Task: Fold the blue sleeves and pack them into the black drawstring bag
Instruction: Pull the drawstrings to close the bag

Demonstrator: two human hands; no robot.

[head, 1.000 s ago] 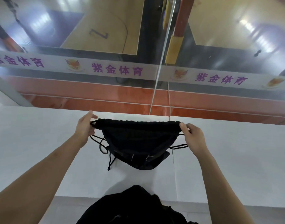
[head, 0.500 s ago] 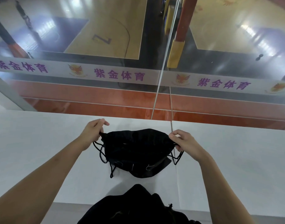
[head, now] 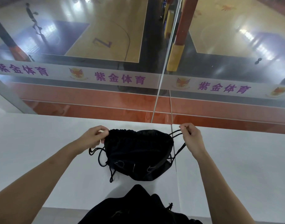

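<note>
Lettering "紫金体育" [head: 120,78] runs at 12 o'clock. Black drawstring bag [head: 138,152] rests on counter [head: 41,143]; left hand [head: 94,138] grip pinches its gathered mouth, right hand [head: 192,139] grip pinches cords [head: 175,133].

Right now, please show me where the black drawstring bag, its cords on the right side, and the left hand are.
black drawstring bag [head: 135,152]: head view, middle of its black fabric.
right cords [head: 175,133]: head view, the strands pulled by the right hand.
left hand [head: 94,137]: head view, back of the hand.
</note>
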